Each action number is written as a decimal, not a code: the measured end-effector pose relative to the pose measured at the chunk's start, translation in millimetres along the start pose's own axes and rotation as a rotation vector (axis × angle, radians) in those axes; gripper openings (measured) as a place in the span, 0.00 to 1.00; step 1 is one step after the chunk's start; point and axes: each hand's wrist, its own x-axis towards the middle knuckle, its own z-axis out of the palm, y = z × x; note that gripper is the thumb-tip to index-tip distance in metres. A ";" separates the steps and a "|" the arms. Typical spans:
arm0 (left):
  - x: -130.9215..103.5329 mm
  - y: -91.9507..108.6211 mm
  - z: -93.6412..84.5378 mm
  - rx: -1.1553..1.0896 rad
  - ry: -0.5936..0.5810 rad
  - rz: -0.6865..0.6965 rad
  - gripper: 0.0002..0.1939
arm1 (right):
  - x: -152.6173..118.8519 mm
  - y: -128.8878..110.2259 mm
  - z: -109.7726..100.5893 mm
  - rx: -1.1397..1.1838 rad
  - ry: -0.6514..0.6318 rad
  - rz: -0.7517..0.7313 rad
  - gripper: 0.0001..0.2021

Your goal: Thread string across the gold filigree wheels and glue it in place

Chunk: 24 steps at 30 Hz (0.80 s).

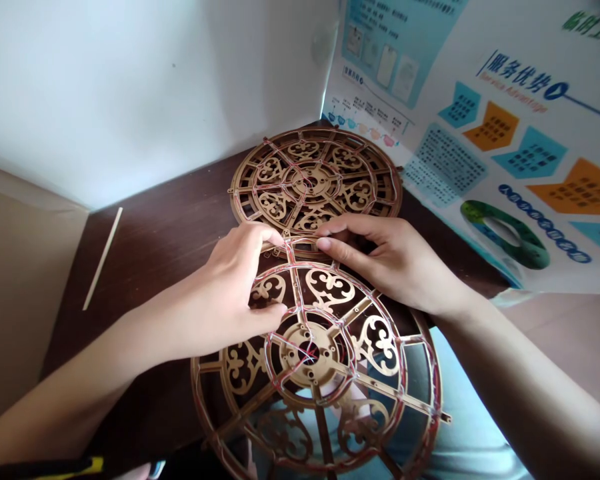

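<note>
Here, hands [235, 280] [390, 257] on nearer gold wheel [325, 369], "Service Advantage" poster [485, 147]

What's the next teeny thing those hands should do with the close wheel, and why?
I'd guess the right hand should gently press the wires down along the rim. Thin red and white wires run around the near wheel, and the right thumb and finger are already at its far edge, with the left hand close by. I can't tell how snugly they sit there.
</note>
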 end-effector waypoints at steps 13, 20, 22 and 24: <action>-2.5 4.8 16.5 0.055 0.148 0.041 0.31 | 0.0 -0.8 -0.5 0.011 -0.009 -0.009 0.13; -0.6 -3.2 -8.2 0.078 0.001 0.057 0.23 | 0.5 -1.4 -0.6 -0.006 -0.004 -0.017 0.14; 2.3 -4.0 -12.0 0.135 0.081 0.095 0.17 | 0.7 -1.2 -0.7 -0.011 0.004 -0.015 0.15; 5.2 -2.7 -13.4 0.173 0.169 0.121 0.12 | 0.6 -0.9 -0.7 -0.010 0.008 -0.019 0.16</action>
